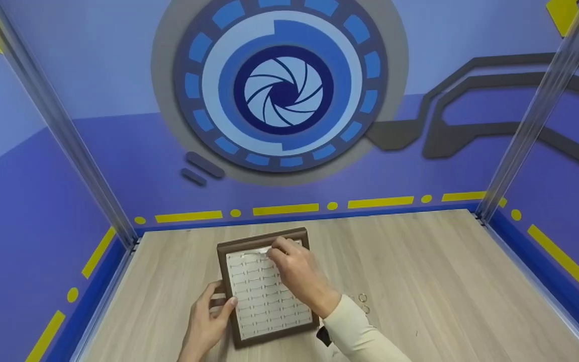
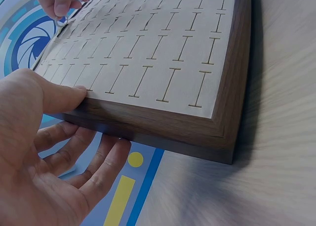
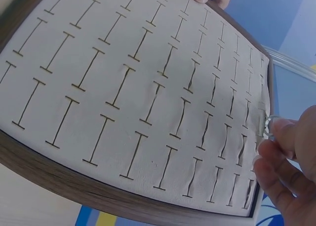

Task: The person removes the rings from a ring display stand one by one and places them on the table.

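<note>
A brown wooden-framed ring tray (image 1: 223,281) holds a pale pad (image 1: 269,296) cut with rows of I-shaped slits. My left hand (image 1: 204,318) grips the frame's left side, thumb on the rim and fingers against the outer side and underneath. At the tray's far end, my right hand (image 1: 297,269) pinches a small ring (image 3: 268,125) between thumb and fingers. The ring sits right at the pad's far edge, where the surface looks lifted and wrinkled. Several slits near that end gape a little; those at the near end lie flat.
Small rings (image 1: 363,297) lie on the wood-grain table (image 1: 435,271), just right of the tray and beside my right sleeve (image 1: 365,334). Blue printed panels (image 1: 118,166) with metal corner posts (image 1: 525,108) enclose the table at the back and sides.
</note>
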The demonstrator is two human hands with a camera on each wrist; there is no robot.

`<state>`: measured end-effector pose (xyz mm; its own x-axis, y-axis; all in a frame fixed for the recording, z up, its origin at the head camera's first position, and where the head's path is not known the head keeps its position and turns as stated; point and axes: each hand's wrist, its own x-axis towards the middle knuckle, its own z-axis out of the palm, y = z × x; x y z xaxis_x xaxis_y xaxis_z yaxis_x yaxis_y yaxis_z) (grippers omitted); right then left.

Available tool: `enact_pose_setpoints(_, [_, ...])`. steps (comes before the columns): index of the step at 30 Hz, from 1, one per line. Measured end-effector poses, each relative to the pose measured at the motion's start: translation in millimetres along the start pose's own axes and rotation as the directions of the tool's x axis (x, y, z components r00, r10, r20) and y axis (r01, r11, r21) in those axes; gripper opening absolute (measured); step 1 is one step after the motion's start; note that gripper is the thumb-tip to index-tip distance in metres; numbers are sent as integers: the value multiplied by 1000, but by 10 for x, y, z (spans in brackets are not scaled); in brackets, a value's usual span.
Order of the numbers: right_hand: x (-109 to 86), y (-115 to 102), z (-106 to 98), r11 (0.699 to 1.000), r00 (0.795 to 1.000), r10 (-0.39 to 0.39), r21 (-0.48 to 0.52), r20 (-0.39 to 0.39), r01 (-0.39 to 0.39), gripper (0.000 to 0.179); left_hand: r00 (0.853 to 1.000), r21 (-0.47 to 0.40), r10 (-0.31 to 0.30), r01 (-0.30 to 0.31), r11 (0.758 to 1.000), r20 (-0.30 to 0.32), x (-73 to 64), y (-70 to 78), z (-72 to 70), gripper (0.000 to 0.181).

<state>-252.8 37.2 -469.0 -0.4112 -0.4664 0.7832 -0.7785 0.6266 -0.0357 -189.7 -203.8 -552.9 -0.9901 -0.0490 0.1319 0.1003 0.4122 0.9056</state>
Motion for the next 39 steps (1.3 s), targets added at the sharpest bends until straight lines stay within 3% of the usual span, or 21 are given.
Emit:
enact_pose_setpoints(13, [-61,130,-47,1000,999,-7,-16,-46,6,19,999,8,-42,42,999,-6,10,-15,2,48])
enact_pose_setpoints(20, [-154,204,-137,1000,999,-22,15,-50,23,16,1000,10,-15,15,1000,0,2,-16,-1,51])
enact_pose_setpoints(31, [-338,261,-300,998,1000,-8,63,-20,9,13,999,12,-32,32,999,-6,14,-12,-2,49])
enact_pose_setpoints(39, [-507,327,-423,999,1000,7,46,-19,-6,19,1000,-4,-16,16,1000,-11,21,-19,1,47])
